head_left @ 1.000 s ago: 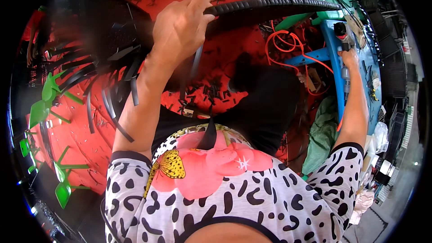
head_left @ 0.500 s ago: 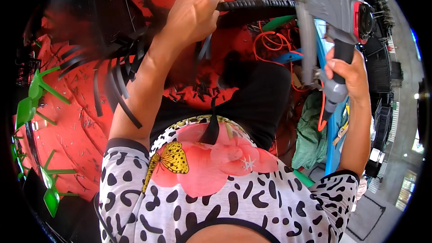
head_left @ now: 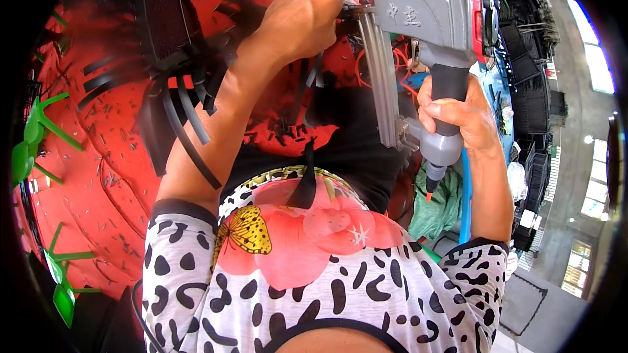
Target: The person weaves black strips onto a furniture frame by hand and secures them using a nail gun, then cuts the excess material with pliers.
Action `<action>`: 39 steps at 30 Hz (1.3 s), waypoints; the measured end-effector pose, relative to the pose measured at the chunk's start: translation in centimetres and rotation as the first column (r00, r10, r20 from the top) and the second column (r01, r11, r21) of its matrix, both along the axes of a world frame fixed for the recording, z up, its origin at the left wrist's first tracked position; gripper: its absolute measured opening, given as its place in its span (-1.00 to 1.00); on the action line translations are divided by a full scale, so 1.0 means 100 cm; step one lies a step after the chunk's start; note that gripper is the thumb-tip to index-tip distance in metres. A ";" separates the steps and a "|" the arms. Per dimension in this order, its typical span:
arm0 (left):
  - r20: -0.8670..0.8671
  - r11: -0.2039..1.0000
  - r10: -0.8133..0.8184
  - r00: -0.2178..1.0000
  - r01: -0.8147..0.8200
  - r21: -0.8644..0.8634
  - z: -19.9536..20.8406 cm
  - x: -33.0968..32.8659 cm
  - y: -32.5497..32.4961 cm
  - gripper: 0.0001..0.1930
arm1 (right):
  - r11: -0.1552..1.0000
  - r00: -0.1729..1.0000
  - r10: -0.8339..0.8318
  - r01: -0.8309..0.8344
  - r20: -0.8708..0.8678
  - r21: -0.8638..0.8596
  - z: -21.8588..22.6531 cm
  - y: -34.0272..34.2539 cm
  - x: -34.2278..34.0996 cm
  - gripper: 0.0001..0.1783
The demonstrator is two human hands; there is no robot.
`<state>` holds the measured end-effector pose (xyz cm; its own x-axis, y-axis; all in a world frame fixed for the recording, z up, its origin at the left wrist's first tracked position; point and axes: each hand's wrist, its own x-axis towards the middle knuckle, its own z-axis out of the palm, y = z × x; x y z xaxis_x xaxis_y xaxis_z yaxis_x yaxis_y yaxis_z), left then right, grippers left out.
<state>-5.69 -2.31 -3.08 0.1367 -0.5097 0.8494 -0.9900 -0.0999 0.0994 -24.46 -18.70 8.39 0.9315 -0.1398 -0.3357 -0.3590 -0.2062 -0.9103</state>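
My left hand point(head_left: 304, 23) is closed with the thumb stretched out, at the end of a black strip-wrapped bar that now lies mostly hidden behind the hand and the tool. In my right hand point(head_left: 474, 114) is a grey air stapler point(head_left: 425, 13), gripped by its black handle. The stapler's nose is close beside my left fingers; I cannot tell whether it touches the bar. Its ribbed magazine point(head_left: 383, 85) points down toward my lap. Left of my left forearm, a black woven panel point(head_left: 160, 16) stands blurred, and loose black strips point(head_left: 190, 124) hang across the forearm.
Red sheeting point(head_left: 98, 202) strewn with black scraps covers the left side. Green plastic pieces point(head_left: 62, 294) stand at the far left. An orange hose point(head_left: 362, 68) lies behind the stapler. A green sack point(head_left: 435, 206) sits below it, with stacked black frames point(head_left: 523, 59) at the right.
The stapler has moved left, its nose now beside my left hand and covering the bar. My left hand has shifted slightly right, and the whole view has turned a little.
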 end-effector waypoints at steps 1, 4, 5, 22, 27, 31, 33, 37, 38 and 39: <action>-0.004 1.000 0.001 1.000 -0.001 -0.003 -0.002 0.001 -0.001 -0.37 | 1.000 1.000 0.004 -0.004 0.002 0.013 0.001 0.000 0.000 -0.84; -0.057 1.000 -0.006 0.998 0.006 -0.008 -0.008 0.003 -0.003 -0.37 | 0.999 1.000 0.009 -0.009 -0.007 0.031 0.002 0.004 0.002 -0.84; -0.070 1.000 0.001 0.998 0.000 0.015 -0.008 0.003 -0.004 -0.37 | 0.999 1.000 0.010 -0.009 -0.014 0.039 0.002 0.006 0.002 -0.84; -0.254 0.992 -0.094 0.963 0.111 0.052 -0.014 0.006 -0.005 -0.28 | 1.000 0.999 0.014 -0.014 -0.040 -0.017 -0.003 0.008 0.000 -0.84; -0.452 0.969 0.025 0.892 0.089 0.230 -0.006 0.002 0.003 -0.26 | 0.992 0.992 -0.096 0.103 0.086 -0.076 0.003 -0.014 -0.022 -0.77; -0.524 0.937 0.121 0.843 0.078 0.342 0.009 0.001 0.008 -0.37 | 0.956 0.958 -0.230 0.255 0.171 -0.143 0.008 -0.072 -0.044 -0.76; -0.538 0.947 0.071 0.840 0.112 0.300 0.007 0.005 0.010 -0.43 | 0.912 0.938 -0.296 0.334 0.181 -0.236 0.007 -0.108 -0.054 -0.74; -0.652 0.918 0.051 0.756 0.222 0.329 0.024 0.009 0.040 -0.61 | 0.689 0.899 -0.391 0.427 0.196 -0.585 -0.044 -0.183 -0.051 -0.68; -0.527 0.895 0.083 0.846 0.169 0.412 0.022 0.013 0.045 -0.49 | 0.576 0.892 -0.451 0.322 0.037 -0.751 -0.047 -0.194 -0.049 -0.62; -0.779 0.887 0.086 0.621 0.308 0.344 0.033 0.007 0.042 -0.36 | 0.436 0.833 -0.553 0.270 -0.018 -0.858 -0.055 -0.212 -0.052 -0.55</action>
<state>-4.97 1.88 0.21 0.5403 -0.8253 0.1640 -0.5743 -0.2192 0.7888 -29.62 -39.88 2.88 0.5765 -0.8141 -0.0692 -0.7938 -0.5381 -0.2834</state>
